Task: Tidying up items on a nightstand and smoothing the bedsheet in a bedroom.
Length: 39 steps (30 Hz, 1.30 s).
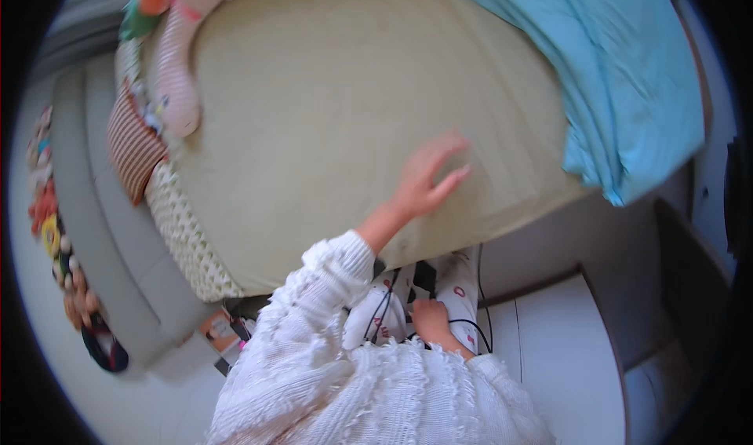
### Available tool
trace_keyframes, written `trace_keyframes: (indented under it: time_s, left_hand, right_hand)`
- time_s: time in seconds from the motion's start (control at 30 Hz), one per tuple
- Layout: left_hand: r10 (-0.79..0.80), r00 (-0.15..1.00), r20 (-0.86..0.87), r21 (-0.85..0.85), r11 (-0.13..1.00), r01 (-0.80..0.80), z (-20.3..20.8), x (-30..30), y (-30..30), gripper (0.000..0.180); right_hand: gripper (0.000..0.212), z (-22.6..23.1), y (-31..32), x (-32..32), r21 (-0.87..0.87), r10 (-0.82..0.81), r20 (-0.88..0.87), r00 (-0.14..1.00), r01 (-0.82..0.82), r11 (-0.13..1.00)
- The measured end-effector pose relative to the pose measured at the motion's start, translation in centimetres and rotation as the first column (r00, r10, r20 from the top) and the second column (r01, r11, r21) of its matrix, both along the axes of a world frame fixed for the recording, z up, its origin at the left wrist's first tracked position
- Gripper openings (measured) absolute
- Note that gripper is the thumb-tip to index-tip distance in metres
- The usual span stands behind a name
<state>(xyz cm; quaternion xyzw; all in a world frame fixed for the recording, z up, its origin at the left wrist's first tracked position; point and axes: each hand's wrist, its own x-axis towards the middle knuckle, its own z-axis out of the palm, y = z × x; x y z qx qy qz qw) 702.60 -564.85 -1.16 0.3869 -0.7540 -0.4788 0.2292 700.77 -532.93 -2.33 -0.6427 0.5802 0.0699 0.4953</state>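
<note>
My left hand (430, 176) reaches out over the bed's pale yellow-green fitted sheet (314, 107), close to its near edge. Its thumb and fingers are apart, slightly blurred, and nothing is in them; whether it touches the sheet I cannot tell. Low at my lap, my right hand (438, 323) is closed beside my white patterned trousers (459, 292). Its fingertips are hidden, and so is anything they hold. A thin black cable (474, 325) runs by this hand, and a dark object (424, 275) lies just beyond it.
A light blue blanket (627, 92) hangs over the bed's right side. Along the left edge lie a pink striped plush toy (177, 92), a striped cushion (135, 143) and a green-patterned bumper (184, 225). Plush toys (51, 233) line the far left. A white cabinet (561, 343) stands at lower right.
</note>
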Motion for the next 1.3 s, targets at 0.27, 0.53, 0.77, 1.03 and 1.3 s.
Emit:
trace_keyframes:
  time_s: [0.27,0.53,0.77,1.03,1.3]
  left_hand:
    - [-0.123,0.913,0.390,-0.153,0.969,0.196,-2.2,8.1,1.9,0.062]
    - [-0.447,0.859,-0.248,0.731,0.495,0.469,-0.4,21.6,17.9,0.050]
    - [0.620,0.716,0.320,0.947,-0.182,-0.266,-1.8,51.4,32.1,0.050]
    - [0.795,-0.469,0.384,0.588,-0.602,-0.540,-5.4,72.6,41.6,0.052]
    - [0.721,-0.682,-0.123,0.728,-0.402,-0.556,-11.9,83.1,47.9,0.047]
  right_hand:
    - [0.028,0.4,-1.2,3.4,-0.077,0.220,0.063,0.973,-0.215,0.974]
    - [0.017,0.3,-1.5,10.7,-0.282,0.433,-0.043,0.900,-0.427,0.859]
    - [0.013,2.2,-3.8,22.8,-0.208,0.661,0.232,0.714,-0.627,0.750]
    - [0.014,2.2,-3.2,38.2,-0.191,0.653,0.362,0.665,-0.633,0.750]
    - [0.037,1.0,-3.4,50.9,0.702,-0.116,0.305,0.945,-0.141,0.698]
